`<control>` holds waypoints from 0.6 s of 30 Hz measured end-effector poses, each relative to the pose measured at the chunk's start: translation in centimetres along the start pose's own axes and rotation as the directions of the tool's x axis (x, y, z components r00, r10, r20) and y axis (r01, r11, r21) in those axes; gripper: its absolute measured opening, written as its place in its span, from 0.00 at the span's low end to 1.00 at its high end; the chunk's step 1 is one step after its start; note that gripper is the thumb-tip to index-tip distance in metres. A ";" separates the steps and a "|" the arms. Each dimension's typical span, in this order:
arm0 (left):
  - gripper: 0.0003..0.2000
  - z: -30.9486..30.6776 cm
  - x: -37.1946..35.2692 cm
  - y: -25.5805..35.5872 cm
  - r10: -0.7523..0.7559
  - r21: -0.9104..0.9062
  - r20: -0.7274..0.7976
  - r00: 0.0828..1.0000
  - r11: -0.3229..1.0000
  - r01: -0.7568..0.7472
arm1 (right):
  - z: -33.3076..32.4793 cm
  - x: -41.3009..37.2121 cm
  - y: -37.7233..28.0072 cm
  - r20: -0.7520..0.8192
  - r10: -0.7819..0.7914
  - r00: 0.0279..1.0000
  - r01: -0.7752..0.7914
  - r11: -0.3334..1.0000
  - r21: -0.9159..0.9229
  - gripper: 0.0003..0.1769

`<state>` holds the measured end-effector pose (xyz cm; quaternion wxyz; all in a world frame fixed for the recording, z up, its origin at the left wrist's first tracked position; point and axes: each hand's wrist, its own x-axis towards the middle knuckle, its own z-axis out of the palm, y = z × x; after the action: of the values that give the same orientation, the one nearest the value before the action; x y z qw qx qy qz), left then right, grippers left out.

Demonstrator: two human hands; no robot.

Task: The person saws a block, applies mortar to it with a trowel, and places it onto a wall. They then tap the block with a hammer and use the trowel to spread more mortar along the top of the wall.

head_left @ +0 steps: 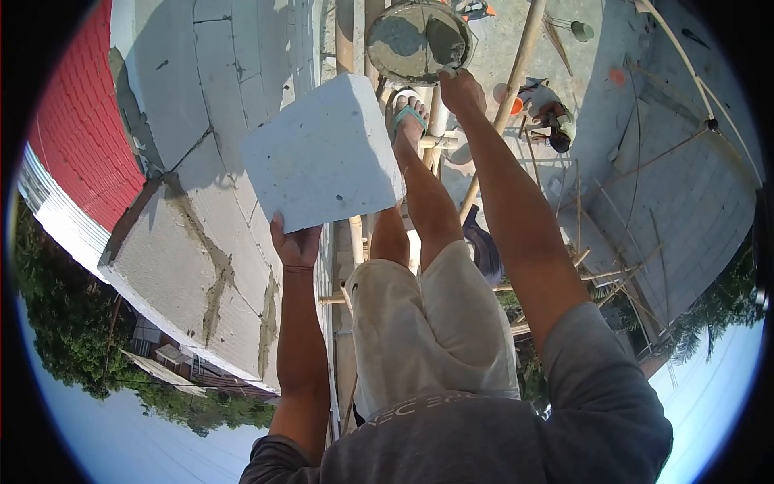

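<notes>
**Works the Mortar (pixel 397 37) While Holding a Block (pixel 322 153)**

Stands among bamboo poles (pixel 345 36), in a green-strapped sandal (pixel 409 113), alongside a pale wall (pixel 181 89) with gray seams. Holds the block out in front of the legs in the left hand (pixel 297 245), grasping one near corner, with the thumb at the edge and the other fingers mostly hidden underneath. Tilts it slightly, close to the wall; cannot tell from this angle about any contact between the two. Clenches the fingers of the right hand (pixel 463 90) around the handle of a trowel (pixel 445 42), with the blade down in a round bucket (pixel 407 79) of mortar.

Appears to be at the scooping step, with the block at the ready and not yet set. Shows no clear coat of mortar on the block's broad upper face, only pits and dark specks. Seems to call next for lifting a loaded blade cleanly over the bucket's rim and bringing it across toward the block or the wall, without letting the one-handed left grip sag. Shares the site with another person (pixel 556 113), down to the right, near an orange pail (pixel 517 106).
</notes>
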<state>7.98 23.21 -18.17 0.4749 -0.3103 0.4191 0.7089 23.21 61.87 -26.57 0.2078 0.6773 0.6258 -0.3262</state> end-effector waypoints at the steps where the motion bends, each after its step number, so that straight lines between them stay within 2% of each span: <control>1: 0.39 0.4 -0.3 -0.1 0.009 -0.009 -0.006 1.000 1.000 -0.009 | 0.1 0.0 -0.3 0.014 -0.003 1.000 0.004 1.000 -0.020 0.34; 5: 0.40 1.0 -0.4 -0.3 0.075 0.002 0.026 0.997 0.997 -0.075 | 1.6 0.3 -2.9 0.062 0.063 0.996 -0.060 0.997 -0.051 0.32; 8: 0.40 0.8 -0.2 -0.7 0.107 0.013 0.012 0.994 0.994 -0.107 | 6.4 3.9 -1.7 0.081 -0.039 0.996 0.015 0.962 0.272 0.29; 9: 0.40 0.6 0.0 -0.8 0.107 0.018 0.006 0.994 0.994 -0.107 | 6.1 3.6 -1.9 0.088 -0.037 0.995 0.011 0.962 0.274 0.29; 10: 0.41 0.2 0.1 -0.9 0.090 -0.003 0.005 0.996 0.996 -0.090 | 5.5 2.7 -2.1 0.258 0.058 0.964 -0.193 0.821 0.537 0.28; 11: 0.41 -0.1 0.0 -1.0 0.072 -0.023 0.004 0.997 0.997 -0.072 | 5.0 1.4 -2.0 0.438 0.098 0.894 -0.409 0.580 0.704 0.27; 12: 0.41 0.0 0.2 -1.2 0.069 -0.019 0.000 0.998 0.997 -0.069 | 5.5 0.6 -0.9 0.442 0.101 0.891 -0.415 0.577 0.703 0.27; 14: 0.42 0.4 0.9 -1.7 0.094 -0.043 0.078 0.993 0.995 -0.091 | 6.6 -0.5 2.0 0.319 -0.074 0.945 -0.244 0.491 0.836 0.24; 18: 0.42 0.4 1.5 -2.1 0.100 -0.034 0.073 0.992 0.995 -0.097 | 4.8 -2.9 5.6 0.358 -0.222 0.907 -0.246 0.412 0.877 0.17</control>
<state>9.41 24.61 -19.84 0.4499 -0.2697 0.4051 0.7488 27.80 55.84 -28.60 -0.0613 0.5971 0.2816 -0.7486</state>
